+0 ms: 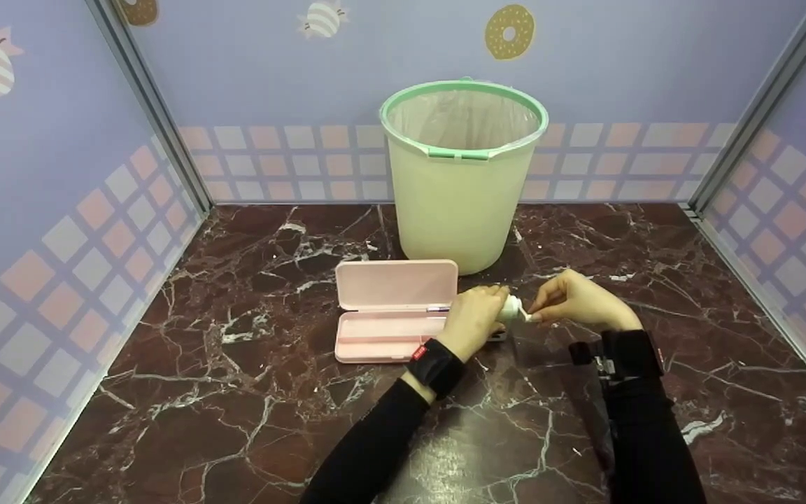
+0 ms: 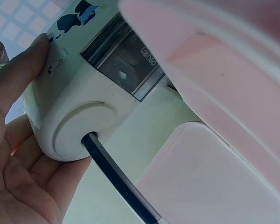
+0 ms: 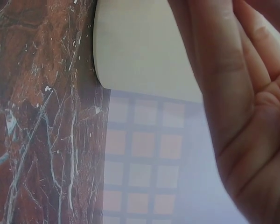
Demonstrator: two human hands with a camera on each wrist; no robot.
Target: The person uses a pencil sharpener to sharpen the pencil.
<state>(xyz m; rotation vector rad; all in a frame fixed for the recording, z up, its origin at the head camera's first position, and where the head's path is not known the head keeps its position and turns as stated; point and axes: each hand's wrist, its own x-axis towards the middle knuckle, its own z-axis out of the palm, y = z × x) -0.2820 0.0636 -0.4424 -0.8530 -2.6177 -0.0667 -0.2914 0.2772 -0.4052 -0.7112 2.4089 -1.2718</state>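
Note:
My left hand point(image 1: 474, 315) holds a white crank pencil sharpener point(image 1: 509, 309), its thumb and fingers around the body. In the left wrist view the sharpener has a dark clear shavings drawer point(image 2: 123, 63) and cartoon prints. A dark pencil point(image 2: 114, 170) sticks out of the round hole in its end. My right hand point(image 1: 580, 302) pinches the small white crank handle at the sharpener's other end; the right wrist view shows the fingers point(image 3: 221, 60) but not the handle. An opened pink pencil case point(image 1: 396, 283) lies beside and partly behind my left hand.
A pale green waste bin point(image 1: 459, 203) with a clear liner stands behind the pencil case. Patterned walls point(image 1: 291, 70) enclose the back and both sides of the dark red marbled tabletop point(image 1: 200, 399).

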